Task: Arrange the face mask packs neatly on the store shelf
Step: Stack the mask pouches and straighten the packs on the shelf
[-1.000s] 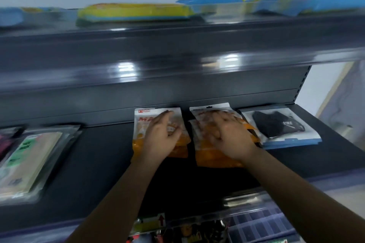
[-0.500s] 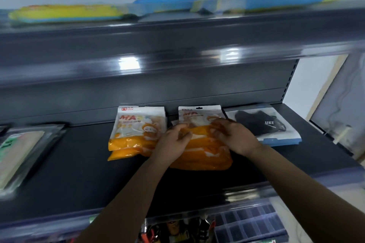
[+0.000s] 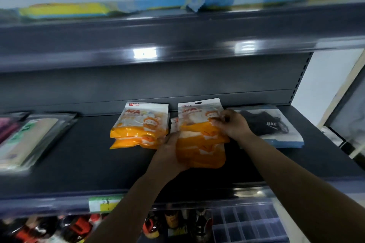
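Hands have moved: we see our left hand point(image 3: 169, 154) now under the right orange stack point(image 3: 200, 144), fingers curled round its edge, lifting its front off the shelf point(image 3: 79, 163). Our right hand point(image 3: 232, 125) pinches its top side. Two orange stacks lie there; the left stack point(image 3: 141, 124) rests flat. One black mask pack point(image 3: 270, 126) sits beside.
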Action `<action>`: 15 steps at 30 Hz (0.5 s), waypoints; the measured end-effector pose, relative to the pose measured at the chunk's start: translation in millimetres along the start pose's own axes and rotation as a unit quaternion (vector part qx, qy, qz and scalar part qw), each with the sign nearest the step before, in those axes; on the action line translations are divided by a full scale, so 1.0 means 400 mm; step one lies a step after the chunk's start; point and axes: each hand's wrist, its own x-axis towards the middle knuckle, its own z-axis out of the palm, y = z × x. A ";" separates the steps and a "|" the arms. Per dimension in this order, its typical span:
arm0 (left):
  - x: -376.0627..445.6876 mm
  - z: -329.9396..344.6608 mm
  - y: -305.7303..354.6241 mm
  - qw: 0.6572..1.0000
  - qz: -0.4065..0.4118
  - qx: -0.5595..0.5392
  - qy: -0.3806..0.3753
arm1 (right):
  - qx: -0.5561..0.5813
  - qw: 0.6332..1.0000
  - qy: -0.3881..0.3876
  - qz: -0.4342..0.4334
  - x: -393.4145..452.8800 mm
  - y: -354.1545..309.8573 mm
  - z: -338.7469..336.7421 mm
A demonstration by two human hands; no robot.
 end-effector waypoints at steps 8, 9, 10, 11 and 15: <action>0.011 0.048 0.015 0.993 -0.013 -0.079 0.082 | 0.101 0.995 -0.016 -0.008 -0.016 0.036 -0.010; 0.011 0.044 0.022 0.990 -0.006 -0.121 0.075 | 0.104 0.994 -0.025 -0.005 -0.016 0.039 -0.013; 0.011 0.036 0.028 0.984 -0.011 -0.170 0.054 | 0.110 0.993 -0.038 0.004 -0.014 0.042 -0.015; 0.012 0.024 0.034 0.976 -0.021 -0.217 0.029 | 0.115 0.992 -0.052 0.011 -0.011 0.042 -0.017; 0.058 -0.003 0.024 0.933 -0.165 -0.319 0.000 | 0.176 0.974 -0.120 0.078 -0.008 0.035 -0.020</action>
